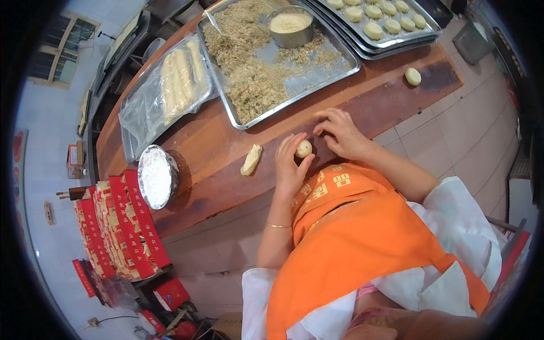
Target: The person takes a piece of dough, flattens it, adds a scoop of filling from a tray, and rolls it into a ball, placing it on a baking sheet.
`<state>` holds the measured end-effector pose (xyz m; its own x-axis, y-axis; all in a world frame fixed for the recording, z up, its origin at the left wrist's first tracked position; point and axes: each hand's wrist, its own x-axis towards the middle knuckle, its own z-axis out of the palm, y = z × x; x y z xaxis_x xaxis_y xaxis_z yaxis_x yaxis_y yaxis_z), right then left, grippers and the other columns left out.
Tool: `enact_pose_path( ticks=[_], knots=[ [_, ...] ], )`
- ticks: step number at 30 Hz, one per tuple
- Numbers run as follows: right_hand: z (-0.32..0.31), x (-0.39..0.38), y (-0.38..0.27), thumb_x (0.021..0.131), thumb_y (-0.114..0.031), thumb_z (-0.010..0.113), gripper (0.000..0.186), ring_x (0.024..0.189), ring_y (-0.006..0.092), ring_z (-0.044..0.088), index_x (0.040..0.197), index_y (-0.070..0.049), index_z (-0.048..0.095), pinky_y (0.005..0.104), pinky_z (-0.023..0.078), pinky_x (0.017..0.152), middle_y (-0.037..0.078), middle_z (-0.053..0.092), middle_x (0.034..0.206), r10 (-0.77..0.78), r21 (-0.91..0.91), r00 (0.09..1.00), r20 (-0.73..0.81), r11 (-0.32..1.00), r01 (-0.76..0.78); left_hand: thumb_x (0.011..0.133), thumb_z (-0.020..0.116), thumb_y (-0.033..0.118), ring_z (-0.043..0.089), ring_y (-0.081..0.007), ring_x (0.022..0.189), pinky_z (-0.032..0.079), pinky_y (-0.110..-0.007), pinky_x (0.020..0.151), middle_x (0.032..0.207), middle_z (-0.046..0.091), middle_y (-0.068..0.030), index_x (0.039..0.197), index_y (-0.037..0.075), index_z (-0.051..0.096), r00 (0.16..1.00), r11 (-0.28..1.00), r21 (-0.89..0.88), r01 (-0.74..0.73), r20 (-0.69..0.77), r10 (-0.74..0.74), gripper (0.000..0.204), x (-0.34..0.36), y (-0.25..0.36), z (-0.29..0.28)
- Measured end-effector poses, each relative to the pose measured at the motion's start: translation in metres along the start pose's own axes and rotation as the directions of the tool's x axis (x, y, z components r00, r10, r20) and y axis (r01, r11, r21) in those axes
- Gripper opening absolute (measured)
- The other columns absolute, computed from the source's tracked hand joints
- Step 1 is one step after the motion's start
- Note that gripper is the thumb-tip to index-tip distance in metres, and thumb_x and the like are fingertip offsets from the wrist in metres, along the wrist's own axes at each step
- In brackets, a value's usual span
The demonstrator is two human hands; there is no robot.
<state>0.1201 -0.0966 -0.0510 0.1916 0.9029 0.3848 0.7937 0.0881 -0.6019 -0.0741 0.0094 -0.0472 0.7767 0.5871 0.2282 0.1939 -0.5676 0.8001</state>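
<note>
Your left hand (288, 157) has thumb and fingers closed around a round dough ball (304, 149) at the worktop's (212, 161) near edge. Your right hand (343, 136) is just beside it, fingers spread and empty. A dough piece (251, 160) lies to the left.

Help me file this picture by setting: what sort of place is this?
Probably a small bakery workroom: dough rounds sit in rows on a tray, long dough rolls lie near a pan of crumbly mix, and a bowl holds white powder, perhaps flour.
</note>
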Motion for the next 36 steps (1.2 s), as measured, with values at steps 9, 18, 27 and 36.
enact_pose_path(
  ticks=[9,18,27,36],
  knots=[
    [-0.051,-0.016,0.008,0.077,0.004,0.06,0.021,0.122,0.0338,0.049,0.094,-0.007,0.066,0.0441,0.038,0.105,0.011,0.058,0.127,0.141,0.098,0.931,-0.337,0.989,-0.114,0.104,0.041,0.032,0.025,-0.0374,0.148,0.019,-0.045,0.12,0.156,0.031,-0.0256,0.152,0.0,0.032,0.993,0.999,0.025,-0.042,-0.113,0.044,0.058,0.068,0.007,-0.002],
    [-0.061,-0.03,0.025,0.078,0.003,0.061,0.017,0.122,0.0335,0.05,0.09,-0.007,0.067,0.0425,0.039,0.105,0.011,0.059,0.127,0.237,0.172,0.888,-0.394,0.968,-0.181,0.1,0.051,0.024,0.0,-0.0396,0.153,-0.001,-0.059,0.118,0.165,0.001,-0.0209,0.16,0.017,0.017,0.989,0.723,0.685,-0.085,0.147,-0.023,0.069,0.084,0.012,0.028],
    [-0.082,-0.034,0.037,0.078,0.004,0.061,0.016,0.121,0.0327,0.05,0.089,-0.006,0.067,0.042,0.041,0.104,0.009,0.059,0.128,0.28,0.207,0.834,-0.476,0.957,-0.203,0.097,0.057,0.023,0.0,-0.0385,0.153,-0.003,-0.059,0.118,0.166,0.001,-0.0191,0.16,0.02,0.017,0.982,0.678,0.726,-0.115,0.186,-0.033,0.075,0.08,0.004,0.032],
    [-0.099,-0.051,0.013,0.077,0.006,0.06,0.017,0.121,0.033,0.051,0.088,-0.005,0.067,0.0418,0.041,0.104,0.01,0.058,0.128,0.192,0.169,0.814,-0.548,0.979,-0.117,0.1,0.048,0.023,0.015,-0.0297,0.153,0.005,-0.049,0.121,0.162,0.023,-0.0177,0.156,0.007,0.023,0.993,0.848,0.519,0.105,-0.01,-0.117,0.065,0.085,-0.017,0.022]
  ],
)
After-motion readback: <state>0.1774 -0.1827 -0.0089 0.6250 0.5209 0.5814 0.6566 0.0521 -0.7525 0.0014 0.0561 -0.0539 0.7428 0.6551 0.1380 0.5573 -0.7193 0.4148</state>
